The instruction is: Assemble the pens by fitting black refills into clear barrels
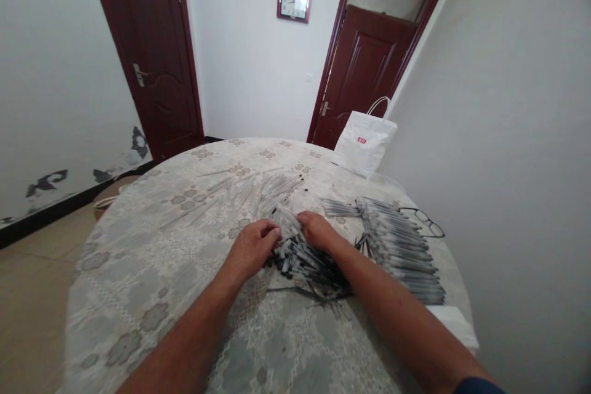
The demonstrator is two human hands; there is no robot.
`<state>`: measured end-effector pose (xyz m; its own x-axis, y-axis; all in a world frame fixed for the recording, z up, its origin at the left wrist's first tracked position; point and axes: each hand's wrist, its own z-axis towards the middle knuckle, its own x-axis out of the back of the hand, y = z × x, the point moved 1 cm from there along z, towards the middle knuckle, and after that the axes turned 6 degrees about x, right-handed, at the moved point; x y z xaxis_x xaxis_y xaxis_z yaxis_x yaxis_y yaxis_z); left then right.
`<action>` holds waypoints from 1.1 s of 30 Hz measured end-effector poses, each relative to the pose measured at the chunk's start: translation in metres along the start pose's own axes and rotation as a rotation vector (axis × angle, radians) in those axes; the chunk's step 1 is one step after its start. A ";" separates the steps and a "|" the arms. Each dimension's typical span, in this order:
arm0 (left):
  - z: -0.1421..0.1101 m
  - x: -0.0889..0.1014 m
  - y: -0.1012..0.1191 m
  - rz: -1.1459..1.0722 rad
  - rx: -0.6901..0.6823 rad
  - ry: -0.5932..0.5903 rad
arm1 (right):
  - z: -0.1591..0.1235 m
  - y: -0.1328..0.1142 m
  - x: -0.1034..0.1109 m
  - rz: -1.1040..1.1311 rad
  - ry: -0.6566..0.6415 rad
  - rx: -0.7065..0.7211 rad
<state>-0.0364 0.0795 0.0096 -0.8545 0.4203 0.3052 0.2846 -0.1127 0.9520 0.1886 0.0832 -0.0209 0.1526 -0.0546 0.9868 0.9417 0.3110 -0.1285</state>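
My left hand [255, 242] is closed, its thumb and fingers pinched together at the left edge of the piles; whatever sits between the fingertips is too small to make out. Opposite it, my right hand [317, 231] has its fingers curled down at a small heap of clear plastic pieces [287, 221], and its fingertips are hidden. Just below both hands lies a loose pile of black-and-clear pen parts [307, 261], partly covered by my right forearm. Clear pen barrels [258, 191] are scattered beyond my hands.
Stacked pens [399, 249] lie in rows at the right, with a smaller row of pens [340, 207] beside them. Eyeglasses [428, 222] rest near the right edge of the round table [184, 295]. A white paper bag [367, 143] stands at the back right.
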 end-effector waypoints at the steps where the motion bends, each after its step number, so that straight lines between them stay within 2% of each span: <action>1: 0.001 0.002 -0.001 0.015 0.002 0.009 | -0.001 -0.004 0.001 0.012 0.004 0.010; 8: 0.008 0.010 -0.005 0.056 0.020 0.082 | -0.017 -0.027 0.007 0.057 0.094 0.045; 15: 0.004 0.004 0.001 -0.062 0.072 0.069 | -0.031 -0.045 0.024 0.087 0.323 0.098; 21: 0.000 0.001 0.009 -0.300 0.098 0.064 | -0.039 -0.075 0.034 0.170 0.317 0.269; 23: 0.001 0.001 0.007 -0.351 0.106 0.080 | -0.039 -0.077 0.035 0.208 0.321 0.292; 25: 0.003 0.002 0.005 -0.386 0.111 0.124 | -0.035 -0.067 0.037 0.230 0.370 0.276; 27: 0.004 0.004 0.004 -0.426 0.112 0.182 | -0.025 -0.044 0.042 0.153 0.428 0.197; 29: 0.005 0.006 0.003 -0.453 0.120 0.221 | -0.012 -0.013 0.046 -0.076 0.342 0.039; 31: 0.004 0.008 0.004 -0.460 0.128 0.221 | 0.002 0.018 0.046 -0.322 0.145 -0.101; 33: 0.003 0.008 0.006 -0.450 0.133 0.208 | 0.013 0.042 0.043 -0.361 0.069 -0.130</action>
<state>-0.0407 0.0848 0.0174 -0.9697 0.2111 -0.1231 -0.0901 0.1595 0.9831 0.2309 0.1066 0.0175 -0.1799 -0.2036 0.9624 0.9679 0.1377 0.2101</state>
